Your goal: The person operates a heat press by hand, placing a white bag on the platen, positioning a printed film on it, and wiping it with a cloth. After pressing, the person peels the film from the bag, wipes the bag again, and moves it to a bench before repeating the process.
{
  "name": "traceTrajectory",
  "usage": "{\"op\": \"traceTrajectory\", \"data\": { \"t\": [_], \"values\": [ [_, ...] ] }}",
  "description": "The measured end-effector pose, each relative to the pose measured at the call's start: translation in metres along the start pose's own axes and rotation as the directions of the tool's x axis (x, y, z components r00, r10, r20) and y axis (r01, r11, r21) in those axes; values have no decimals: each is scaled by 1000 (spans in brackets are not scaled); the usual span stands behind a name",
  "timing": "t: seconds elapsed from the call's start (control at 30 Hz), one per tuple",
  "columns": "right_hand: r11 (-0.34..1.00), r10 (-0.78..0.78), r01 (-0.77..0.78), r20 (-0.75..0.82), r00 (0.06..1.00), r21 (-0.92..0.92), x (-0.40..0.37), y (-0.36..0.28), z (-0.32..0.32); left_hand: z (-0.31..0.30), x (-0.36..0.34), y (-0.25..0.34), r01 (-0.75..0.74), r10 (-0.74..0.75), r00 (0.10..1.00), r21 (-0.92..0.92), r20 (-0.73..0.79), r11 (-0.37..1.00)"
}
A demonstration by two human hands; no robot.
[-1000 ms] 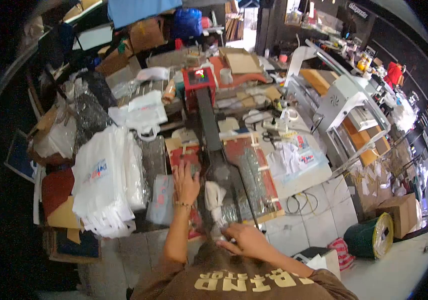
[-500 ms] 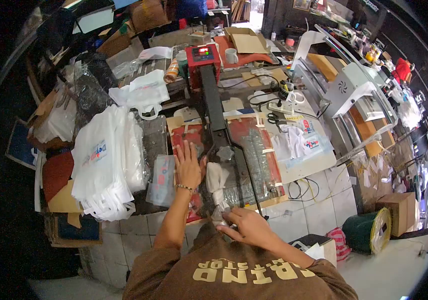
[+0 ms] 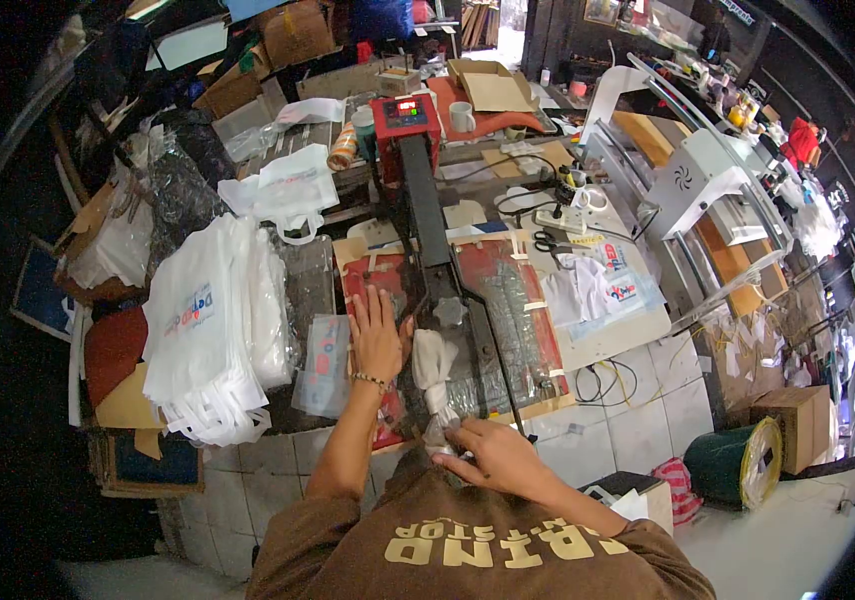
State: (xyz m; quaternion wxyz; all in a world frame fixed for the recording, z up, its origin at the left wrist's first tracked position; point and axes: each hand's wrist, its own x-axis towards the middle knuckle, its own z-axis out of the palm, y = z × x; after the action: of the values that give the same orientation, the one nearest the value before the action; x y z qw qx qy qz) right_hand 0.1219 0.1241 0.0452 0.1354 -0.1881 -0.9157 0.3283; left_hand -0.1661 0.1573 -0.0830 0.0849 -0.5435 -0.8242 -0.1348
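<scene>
My left hand (image 3: 376,338) lies flat, fingers spread, on the red left part of the heat press bed (image 3: 380,272). Close to the front edge, my right hand (image 3: 493,450) is closed round the lower end of a handle wrapped in white cloth (image 3: 434,365). That handle belongs to the heat press, whose black arm (image 3: 422,195) runs back to a red control box (image 3: 407,118) with a lit display. Left of my left hand is a clear printed sheet (image 3: 324,368).
A stack of white printed bags (image 3: 210,320) lies on the left, with another bag (image 3: 293,188) behind it. At right are scissors (image 3: 554,241), a crumpled white cloth (image 3: 580,290) and a white machine (image 3: 698,185). A mug (image 3: 462,117) stands at the back.
</scene>
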Motion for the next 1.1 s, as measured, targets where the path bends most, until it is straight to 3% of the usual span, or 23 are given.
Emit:
{"op": "traceTrajectory", "data": {
  "t": [0.03,0.57,0.87,0.97,1.03,1.1],
  "values": [
    [1000,-27,27,-51,998,-13,0,1,2,-1,0,1,0,0,1000,6,2,1000],
    [999,-27,24,-60,998,-41,0,1,3,-2,0,2,16,-16,1000,-21,7,1000],
    [999,-31,29,-79,996,-31,1,-2,1,2,-2,2,-2,0,997,-26,-73,1000],
    [999,-23,20,-69,997,-35,1,-1,1,-1,-1,3,2,-3,997,-15,-72,1000],
    [999,1,-3,-34,999,-48,1,-2,0,-4,-1,4,33,-34,998,21,47,999],
    [999,-3,2,-35,999,-47,1,-1,1,0,-1,2,25,-25,1000,2,9,1000]
  ]
}}
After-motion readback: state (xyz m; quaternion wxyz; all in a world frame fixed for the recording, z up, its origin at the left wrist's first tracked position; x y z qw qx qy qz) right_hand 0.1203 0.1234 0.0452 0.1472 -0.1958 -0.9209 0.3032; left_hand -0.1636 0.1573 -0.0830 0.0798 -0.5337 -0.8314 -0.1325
